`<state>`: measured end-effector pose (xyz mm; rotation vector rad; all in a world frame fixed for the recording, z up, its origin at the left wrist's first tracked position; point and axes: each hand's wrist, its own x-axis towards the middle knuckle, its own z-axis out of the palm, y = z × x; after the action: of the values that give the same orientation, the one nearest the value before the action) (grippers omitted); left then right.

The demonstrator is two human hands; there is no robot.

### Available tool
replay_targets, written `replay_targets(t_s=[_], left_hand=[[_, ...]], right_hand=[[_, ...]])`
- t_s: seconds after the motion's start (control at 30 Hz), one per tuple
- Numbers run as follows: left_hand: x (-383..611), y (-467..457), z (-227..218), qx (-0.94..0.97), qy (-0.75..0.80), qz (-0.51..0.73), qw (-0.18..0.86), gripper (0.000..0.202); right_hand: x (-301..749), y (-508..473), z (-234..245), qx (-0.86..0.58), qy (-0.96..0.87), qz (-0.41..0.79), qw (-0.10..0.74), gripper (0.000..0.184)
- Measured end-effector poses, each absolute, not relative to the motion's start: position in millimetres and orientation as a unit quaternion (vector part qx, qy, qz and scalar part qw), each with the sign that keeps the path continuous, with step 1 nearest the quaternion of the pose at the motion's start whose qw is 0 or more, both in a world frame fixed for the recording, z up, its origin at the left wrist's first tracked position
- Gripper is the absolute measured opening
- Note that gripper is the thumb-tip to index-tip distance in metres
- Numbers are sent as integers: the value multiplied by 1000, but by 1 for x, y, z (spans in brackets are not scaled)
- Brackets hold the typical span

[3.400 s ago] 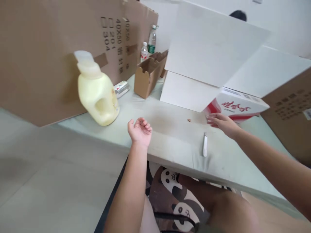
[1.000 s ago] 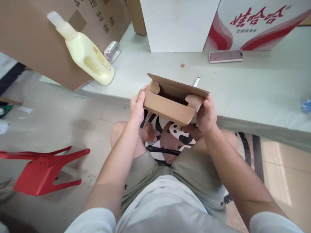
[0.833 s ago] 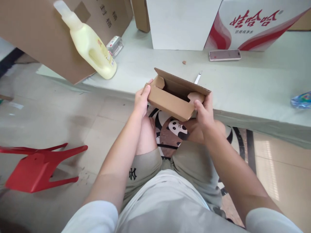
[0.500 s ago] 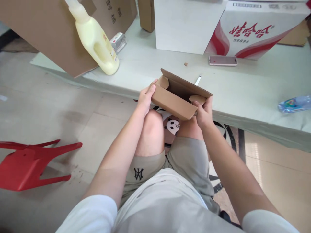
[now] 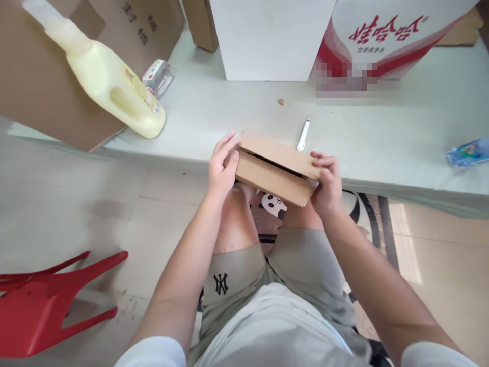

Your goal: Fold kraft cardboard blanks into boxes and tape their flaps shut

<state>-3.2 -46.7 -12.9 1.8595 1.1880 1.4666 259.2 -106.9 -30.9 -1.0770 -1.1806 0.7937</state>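
Between my hands, at the table's front edge and above my knees, is a small brown cardboard box [image 5: 272, 179]. Its top flap is folded nearly down, with a narrow dark slit left along the near side. My left hand [image 5: 223, 165] grips the left end, thumb on the near side and fingers toward the back. At the right end my right hand [image 5: 328, 183] holds the box, its fingers bent over the flap's corner. Just behind the box lies a white-handled craft knife [image 5: 304, 133] on the table.
A pale yellow jug [image 5: 114, 92] and a small clear-and-white pack [image 5: 158, 77] stand by a large carton [image 5: 46, 81] on the left. White cartons [image 5: 271, 41] line the back. A plastic bottle [image 5: 468, 153] lies at right. A red stool [image 5: 46, 300] is on the floor.
The box's top flap has swung down from standing open, covering the inside and the side tabs. My right fingers have moved up onto the flap. The view has shifted slightly.
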Motion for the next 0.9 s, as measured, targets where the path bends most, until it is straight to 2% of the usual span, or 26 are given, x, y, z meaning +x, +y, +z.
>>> replay_targets(t_s=[0.27,0.53,0.6,0.73,0.8,0.9], left_hand=[[-5,-43,-15,682,423,547,236,37],[-2,-46,-10,646,441,548,296,31],[-2,-44,-5,624,452,551,321,27],[-12,-31,1,485,503,606,380,16],[-20,-26,0,369,534,637,415,18],[-26,-30,-7,264,572,608,483,16]], right_hand=[[261,-103,-28,-470,-542,338,610,19],[260,-107,-23,-498,-542,339,586,31],[261,-106,-24,-505,-534,341,586,42],[262,-106,-39,-541,-497,359,576,69],[256,-107,-46,-553,-480,412,542,70],[237,-104,-47,-511,-510,488,490,65]])
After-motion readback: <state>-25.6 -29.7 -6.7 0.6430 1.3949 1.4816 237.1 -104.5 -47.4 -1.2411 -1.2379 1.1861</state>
